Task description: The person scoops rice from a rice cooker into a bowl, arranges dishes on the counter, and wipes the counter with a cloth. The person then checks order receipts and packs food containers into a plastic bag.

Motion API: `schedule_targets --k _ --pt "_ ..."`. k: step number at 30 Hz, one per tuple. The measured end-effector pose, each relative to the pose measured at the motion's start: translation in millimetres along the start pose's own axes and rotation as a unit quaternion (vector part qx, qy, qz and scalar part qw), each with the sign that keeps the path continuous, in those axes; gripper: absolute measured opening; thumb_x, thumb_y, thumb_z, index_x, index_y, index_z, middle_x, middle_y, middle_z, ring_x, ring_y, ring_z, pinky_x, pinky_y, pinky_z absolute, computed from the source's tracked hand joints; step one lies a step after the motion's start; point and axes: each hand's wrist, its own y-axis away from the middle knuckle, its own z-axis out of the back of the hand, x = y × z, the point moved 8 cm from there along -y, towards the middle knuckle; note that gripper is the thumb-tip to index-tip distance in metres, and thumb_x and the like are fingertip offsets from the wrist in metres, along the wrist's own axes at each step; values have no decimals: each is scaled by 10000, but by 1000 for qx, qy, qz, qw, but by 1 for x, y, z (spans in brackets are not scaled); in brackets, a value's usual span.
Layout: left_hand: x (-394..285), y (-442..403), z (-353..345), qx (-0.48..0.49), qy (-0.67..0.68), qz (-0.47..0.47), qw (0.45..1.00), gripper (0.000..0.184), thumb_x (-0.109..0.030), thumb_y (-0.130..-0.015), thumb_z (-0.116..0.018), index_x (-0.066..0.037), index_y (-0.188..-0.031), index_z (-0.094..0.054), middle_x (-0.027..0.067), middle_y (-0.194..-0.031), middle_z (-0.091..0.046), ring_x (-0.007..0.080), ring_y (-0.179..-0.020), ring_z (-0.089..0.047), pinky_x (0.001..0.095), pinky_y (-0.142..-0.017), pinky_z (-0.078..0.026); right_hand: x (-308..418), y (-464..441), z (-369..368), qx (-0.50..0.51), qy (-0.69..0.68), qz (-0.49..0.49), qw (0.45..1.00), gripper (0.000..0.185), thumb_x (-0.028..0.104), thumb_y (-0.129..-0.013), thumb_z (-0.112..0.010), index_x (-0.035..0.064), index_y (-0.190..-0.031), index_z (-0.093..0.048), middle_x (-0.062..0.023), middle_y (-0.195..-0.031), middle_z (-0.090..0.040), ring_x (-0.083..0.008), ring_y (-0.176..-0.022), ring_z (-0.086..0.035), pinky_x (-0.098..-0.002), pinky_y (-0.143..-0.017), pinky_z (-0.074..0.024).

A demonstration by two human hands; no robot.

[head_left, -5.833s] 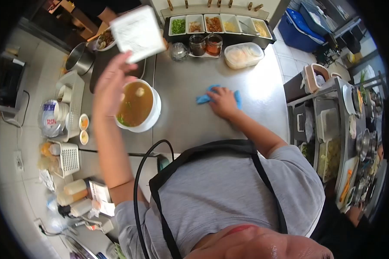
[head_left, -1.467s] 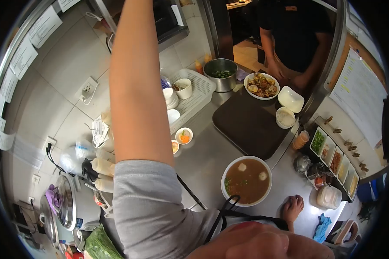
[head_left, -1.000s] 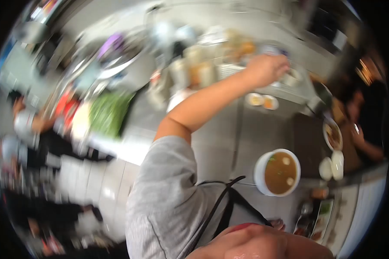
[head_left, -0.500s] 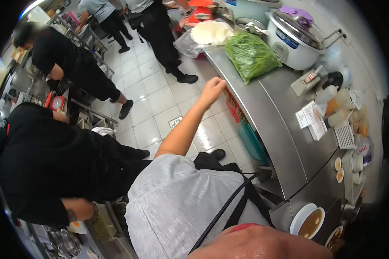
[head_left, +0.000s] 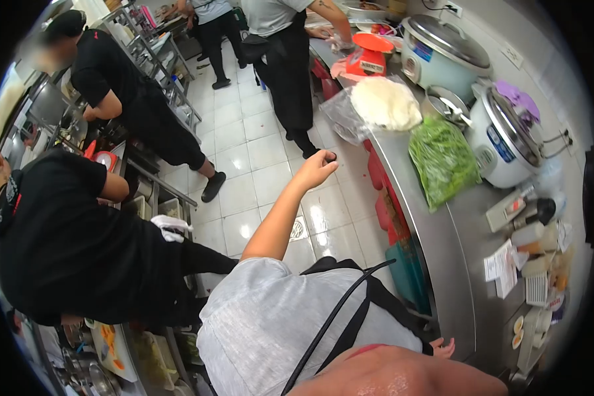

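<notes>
My left hand [head_left: 315, 172] is held out over the tiled floor, left of the steel counter [head_left: 455, 270]. Its fingers are curled together, and nothing shows in them. Low in the view, my right hand [head_left: 443, 348] shows only in part beside the counter's near edge, its fingers apart and holding nothing visible. On the counter lie a bag of green leaves [head_left: 444, 162] and a plastic bag with something white [head_left: 385, 104]. A rice cooker [head_left: 505, 142] stands beside the greens, and a red scale [head_left: 368, 56] is farther back.
Two people in black, one nearer [head_left: 79, 237] and one farther [head_left: 129, 99], stand at the left worktops. Another person [head_left: 284, 72] stands at the counter's far end. Teal [head_left: 406, 277] and red [head_left: 386, 211] containers sit under the counter. Bottles and papers [head_left: 501, 267] lie right.
The view has swung left from the soup bowl to the aisle, and the bowl is out of sight. My left hand, earlier with a white dish, is empty. My right hand has come off the blue cloth.
</notes>
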Motion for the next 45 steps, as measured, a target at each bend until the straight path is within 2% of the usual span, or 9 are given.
schedule_targets --k 8,22,24,27,29,32,33,36,45 --pt "72 -69 60 0 -96 60 994 365 -294 -728 -574 -43 -984 -503 92 -663 -543 202 -625 -536 317 -587 -423 142 -7 25 39 40 14 998 426 388 -791 -407 199 -1173 -392 -99 -1248 -338 -293 -1133 -316 -511 -866 -278" --pt "84 -123 -30 176 -124 42 976 455 -324 -719 -565 -57 -1075 -472 166 -852 -566 291 -813 -543 359 -713 -419 142 -8 47 107 106 -75 986 490 442 -819 -365 217 -1253 -333 -111 -1293 -292 -315 -1170 -274 -544 -865 -268" --pt "71 -123 -39 184 -126 47 974 441 -323 -721 -584 -58 -1058 -480 182 -898 -565 290 -832 -547 365 -716 -422 130 -16 28 -80 2 3 997 479 366 -758 -495 178 -1191 -418 -125 -1200 -391 -289 -1102 -342 -445 -865 -311" --pt "39 -134 -63 167 -104 -122 973 320 -227 -757 -558 -19 -998 -528 174 -928 -561 270 -839 -549 339 -731 -422 131 -15 29 -32 -134 -25 990 521 374 -726 -525 205 -1204 -406 -126 -1212 -378 -291 -1101 -339 -439 -902 -260" --pt "21 -144 -79 182 -43 -76 980 264 -162 -779 -522 11 -978 -537 145 -949 -568 222 -866 -540 304 -779 -407 140 -12 54 -47 -136 -34 989 503 377 -712 -536 199 -1173 -440 -119 -1210 -384 -288 -1104 -352 -446 -890 -287" --pt "-17 -141 -107 155 51 -173 971 252 -134 -802 -493 4 -1012 -517 76 -804 -542 126 -653 -512 231 -579 -435 116 6 58 -113 -169 -51 978 443 311 -687 -569 162 -1097 -493 -133 -1161 -426 -290 -1104 -365 -442 -858 -318" --pt "-4 -155 -120 153 84 -129 976 247 -127 -811 -489 4 -1019 -511 78 -809 -544 123 -678 -513 228 -586 -433 104 17 57 -104 -210 -88 968 438 273 -683 -580 150 -1095 -493 -146 -1180 -397 -301 -1104 -359 -441 -870 -308" --pt "-57 -140 -144 105 25 -341 934 244 -177 -843 -444 42 -868 -548 110 -817 -552 183 -801 -512 289 -770 -402 62 60 48 -153 -270 -159 937 424 231 -688 -572 145 -1095 -489 -153 -1205 -360 -312 -1101 -355 -437 -890 -293" --pt "-137 -76 -262 265 117 -283 914 330 -267 -858 -428 30 -729 -491 53 -623 -444 134 -568 -390 256 -516 -345 -131 253 76 -355 -178 -468 789 376 120 -673 -588 50 -1023 -472 -180 -1027 -452 -342 -1003 -402 -392 -842 -349"
